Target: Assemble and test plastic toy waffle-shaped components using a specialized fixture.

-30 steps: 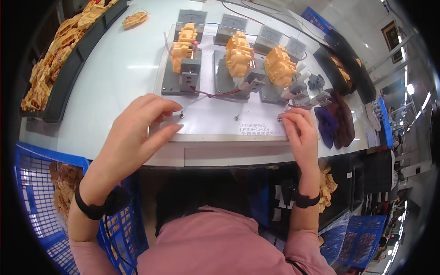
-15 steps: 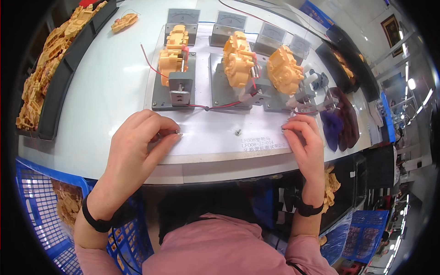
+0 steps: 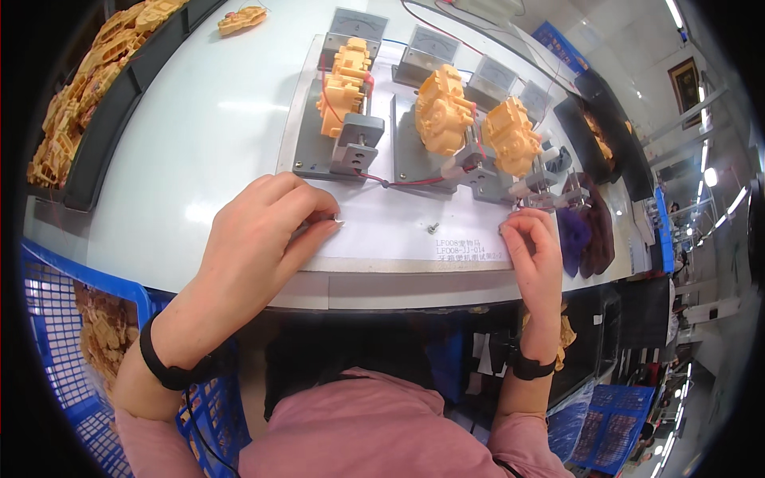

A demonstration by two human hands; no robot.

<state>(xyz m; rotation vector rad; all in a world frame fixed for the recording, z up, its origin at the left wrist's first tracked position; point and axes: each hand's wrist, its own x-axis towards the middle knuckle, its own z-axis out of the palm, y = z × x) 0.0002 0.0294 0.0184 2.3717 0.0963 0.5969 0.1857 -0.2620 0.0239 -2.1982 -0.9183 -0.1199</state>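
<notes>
My left hand [image 3: 271, 227] rests on the white sheet [image 3: 374, 239] in front of the leftmost grey test stand [image 3: 307, 155], thumb and forefinger pinched together. A tiny pale glint shows at those fingertips, too small to name. At the sheet's right end my right hand [image 3: 535, 247] is also pinched; whatever lies in its fingertips is hidden. Between the hands, a small metal screw-like piece [image 3: 433, 229] stands on the sheet. Yellow plastic gearboxes sit on three grey stands: a left one [image 3: 344, 88], a middle one [image 3: 444, 111] and a right one [image 3: 511, 137]. Red wires run along the stands' fronts.
Analog panel meters [image 3: 430, 52] stand behind the gearboxes. A black tray [image 3: 119, 103] heaped with yellow parts lines the left side, near a loose wired gearbox [image 3: 242, 21]. Dark purple cloth [image 3: 574, 231] lies right of my right hand. A blue basket [image 3: 60, 311] stands below left.
The view has turned slightly, so the bench's stands appear farther right and tilted. Both hands keep their pinches and nearly the same places on the sheet.
</notes>
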